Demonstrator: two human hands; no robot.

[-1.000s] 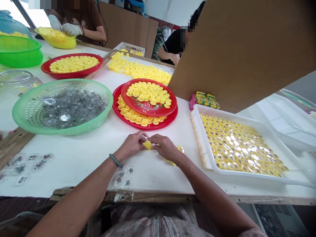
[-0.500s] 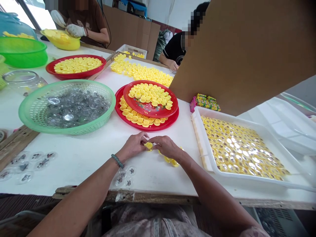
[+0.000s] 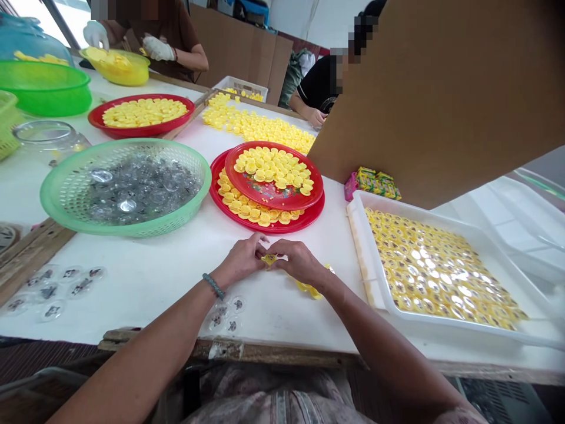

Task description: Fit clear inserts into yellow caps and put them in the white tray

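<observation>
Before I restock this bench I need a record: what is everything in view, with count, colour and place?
Table: one, white, foreground
Colander: one, pale green, left
Picture discs: many, clear, in colander, some loose
Plates: three, red, two stacked centre, one rear left
Yellow pieces: many, on plates, loose behind
White tray: one, right, holding many yellow, clear-topped pieces
Bowls: four, green, yellow, blue, clear, rear left
Basket: one, yellow-green, left edge
Pink box: one, beyond tray
Crate: one, whitish, rear
Cardboard sheet: one, brown, right
People: two, brown and black tops, rear
Smaller background items: unclear
Bracelet: one, green, left wrist
Left hand, right hand: two, bare, gripping one yellow piece
</observation>
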